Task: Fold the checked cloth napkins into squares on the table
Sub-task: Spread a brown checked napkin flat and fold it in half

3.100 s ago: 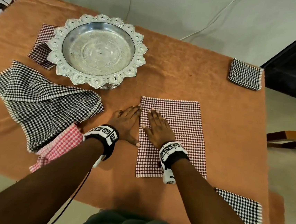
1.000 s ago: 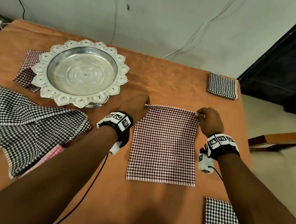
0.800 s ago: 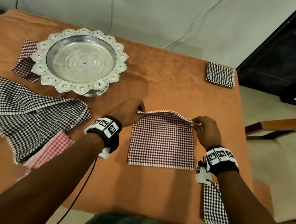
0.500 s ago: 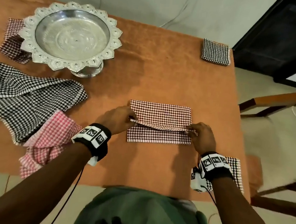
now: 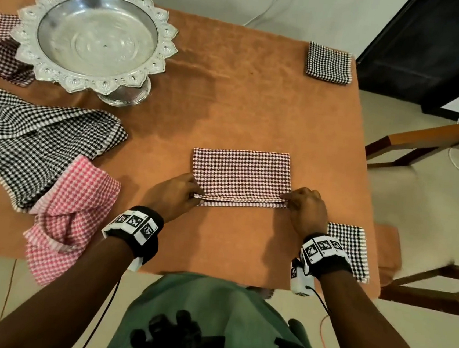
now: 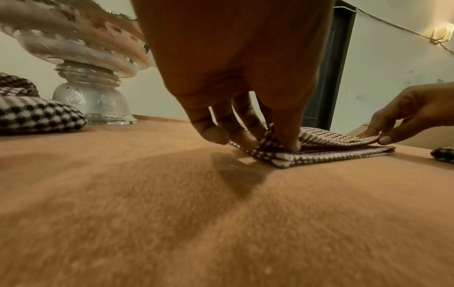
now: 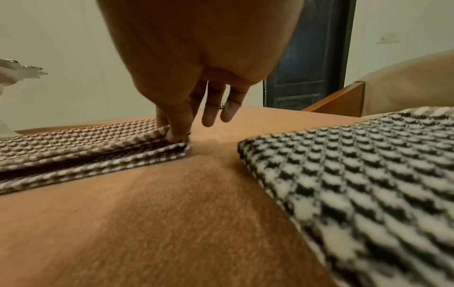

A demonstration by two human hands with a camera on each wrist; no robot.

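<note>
A maroon checked napkin [image 5: 241, 175] lies folded over toward me on the orange tablecloth [image 5: 230, 95], its top layer almost meeting the near edge. My left hand [image 5: 177, 194] pinches the top layer's left corner [image 6: 275, 139]. My right hand [image 5: 303, 206] pinches the right corner [image 7: 172, 134]; its other fingers hang free above the cloth. The maroon checked napkin [image 7: 73, 149] shows stacked layers with a small gap at the near edge in the right wrist view.
A silver pedestal tray [image 5: 95, 37] stands at the back left on another maroon napkin [image 5: 2, 51]. Unfolded black checked [image 5: 35, 138] and pink checked [image 5: 70, 209] cloths lie at left. Folded black checked squares sit at back right [image 5: 328, 62] and near right [image 5: 350, 247]. A wooden chair [image 5: 428, 139] stands right.
Both hands have drawn the napkin's far edge toward me and down, so the cloth went from a long rectangle to a half-length fold lying nearly flat.
</note>
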